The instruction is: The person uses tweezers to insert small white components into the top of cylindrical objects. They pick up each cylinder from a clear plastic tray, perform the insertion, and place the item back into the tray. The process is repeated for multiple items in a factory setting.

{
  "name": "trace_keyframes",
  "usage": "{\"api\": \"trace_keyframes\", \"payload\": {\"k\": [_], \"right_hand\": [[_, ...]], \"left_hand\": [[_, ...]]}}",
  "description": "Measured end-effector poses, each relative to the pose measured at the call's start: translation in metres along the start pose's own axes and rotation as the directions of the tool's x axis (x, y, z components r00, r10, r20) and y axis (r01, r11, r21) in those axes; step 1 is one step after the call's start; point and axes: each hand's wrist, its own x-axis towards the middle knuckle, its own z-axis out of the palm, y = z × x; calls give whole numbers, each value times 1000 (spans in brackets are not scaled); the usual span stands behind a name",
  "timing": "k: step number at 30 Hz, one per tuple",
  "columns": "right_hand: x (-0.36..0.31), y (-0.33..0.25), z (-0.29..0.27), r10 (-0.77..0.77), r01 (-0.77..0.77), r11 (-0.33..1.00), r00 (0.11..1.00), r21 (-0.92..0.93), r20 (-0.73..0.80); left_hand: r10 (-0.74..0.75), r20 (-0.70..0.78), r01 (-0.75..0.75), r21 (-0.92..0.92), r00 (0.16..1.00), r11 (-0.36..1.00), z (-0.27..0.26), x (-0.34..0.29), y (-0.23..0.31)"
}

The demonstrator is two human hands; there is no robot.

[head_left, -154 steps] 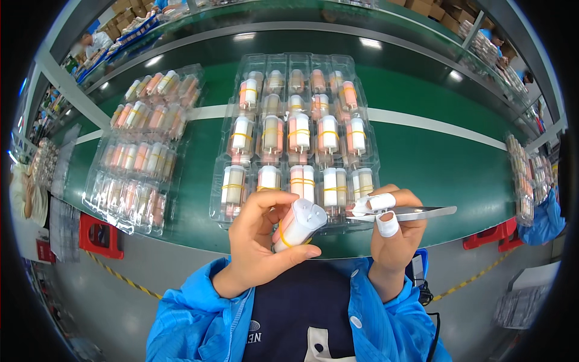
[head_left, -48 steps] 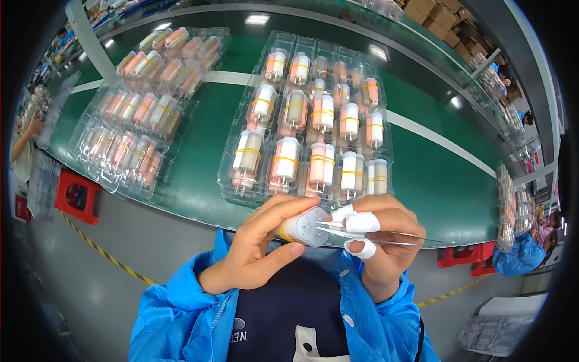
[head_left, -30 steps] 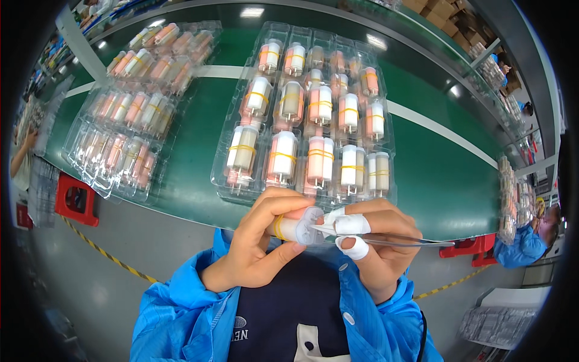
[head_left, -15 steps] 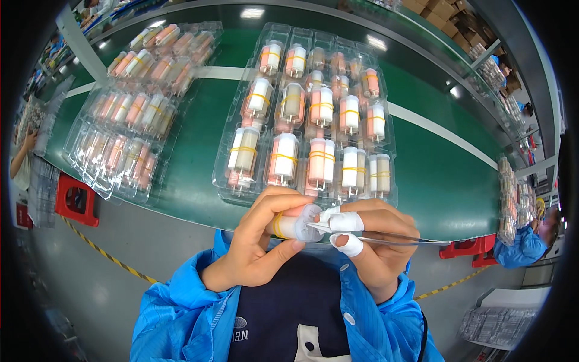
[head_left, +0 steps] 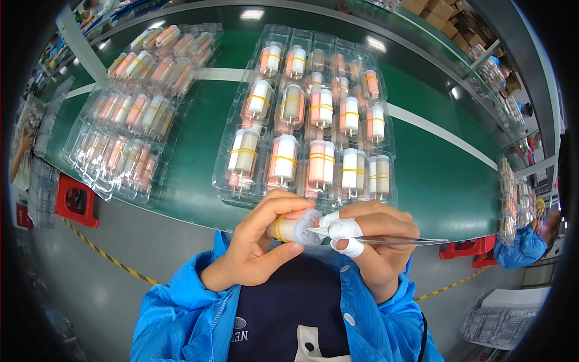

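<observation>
Fingers and thumb of my left hand [head_left: 256, 250] wrap round a bundle of pink and white cylinders [head_left: 288, 231] with a yellow rubber band, tilted so its clear capped end faces right. My right hand [head_left: 383, 241], with white tape on its fingertips, is closed on metal tweezers [head_left: 404, 240]. Their pointed tips meet the capped end; whether anything small is between them, I cannot tell. Just beyond my hands lies a clear plastic tray [head_left: 222, 190] holding rows of similar banded cylinders [head_left: 283, 158], several with thin pins at the near end.
More filled trays [head_left: 117, 139] lie to the left on the green conveyor belt [head_left: 199, 142]. The table edge runs just in front of me. Red stools [head_left: 77, 202] stand below at the left. A person in blue [head_left: 522, 244] is at the far right beside stacked trays [head_left: 508, 205].
The tweezers have turned slightly, and their tips have shifted a little on the capped end. The left hand keeps its hold on the bundle, which has moved slightly down.
</observation>
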Motion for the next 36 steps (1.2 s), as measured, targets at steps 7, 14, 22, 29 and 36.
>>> {"api": "trace_keyframes", "payload": {"k": [7, 14, 22, 29, 36], "right_hand": [[1, -2, 0, 9, -4, 994, 999, -107, 49], [4, -10, -1, 75, -57, 985, 991, -161, 111], [5, -13, 0, 144, -106, 966, 978, -237, 149], [-10, 8, 4, 67, -54, 994, 987, 90, -147], [-7, 3, 2, 14, -18, 998, 996, -52, -83]], "left_hand": [[-4, 0, 4, 107, 1000, 994, -2, 1, 3], [15, -14, -11, 273, 1000, 962, -1, 1, 5], [46, 41, -60, 466, 998, 883, -6, 1, 1], [11, 38, -15, 100, 999, 995, -6, -3, 2], [-18, 34, 16, 49, 999, 999, -7, -3, 0]]}}
